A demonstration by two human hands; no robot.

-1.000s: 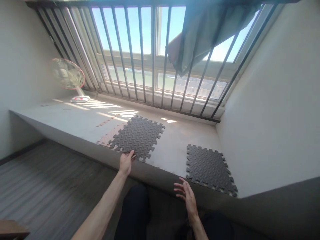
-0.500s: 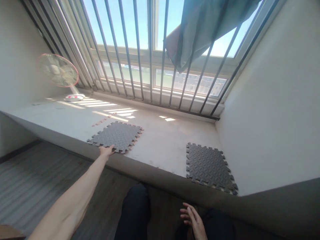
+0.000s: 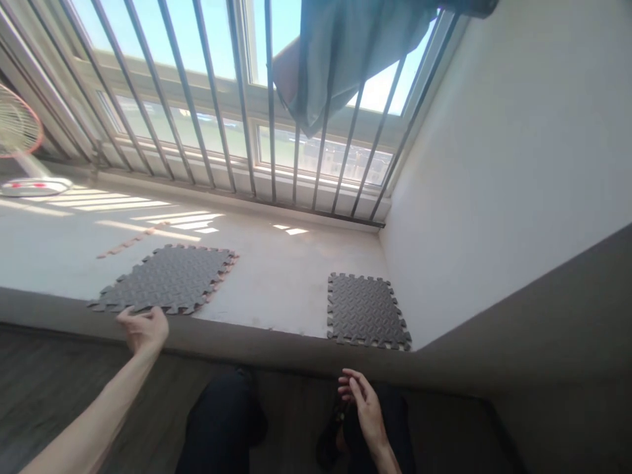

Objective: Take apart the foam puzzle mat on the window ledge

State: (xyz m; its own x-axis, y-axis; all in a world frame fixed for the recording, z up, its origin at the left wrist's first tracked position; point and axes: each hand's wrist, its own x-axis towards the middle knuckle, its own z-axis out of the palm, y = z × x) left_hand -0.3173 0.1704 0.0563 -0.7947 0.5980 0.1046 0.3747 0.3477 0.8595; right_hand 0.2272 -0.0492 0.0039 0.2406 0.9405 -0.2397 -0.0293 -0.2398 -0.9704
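Your left hand (image 3: 143, 329) lies at the near edge of the concrete window ledge (image 3: 281, 289), loosely open with its fingers slightly curved. It is not clenched on anything. It sits at the near edge of the left foam puzzle mat (image 3: 165, 280), overlapping that edge in view, though you can't tell whether the fingers actually touch the foam.

That mat is a dark grey interlocking tile with a tread pattern and peach-coloured edging along its far right side. It lies flat on the ledge, slightly askew, toward the near left. Beyond it, a thin peach foam border strip (image 3: 126, 242) lies apart from the mat, toward the far left.

Your right hand (image 3: 359, 398) is well below the ledge, over your dark trousers (image 3: 220, 421), with its fingers curled inward and the fingertips close together. You can't tell whether it holds anything small. A dark object (image 3: 332, 431) sits just beside it, too shadowed to identify.

The right foam puzzle mat (image 3: 368, 313) lies flat near the ledge's right end, well apart from your hands and close to the near edge. At far left stands an electric fan (image 3: 14, 122), and behind the ledge are window bars (image 3: 212, 99) and a grey-green curtain (image 3: 340, 59).
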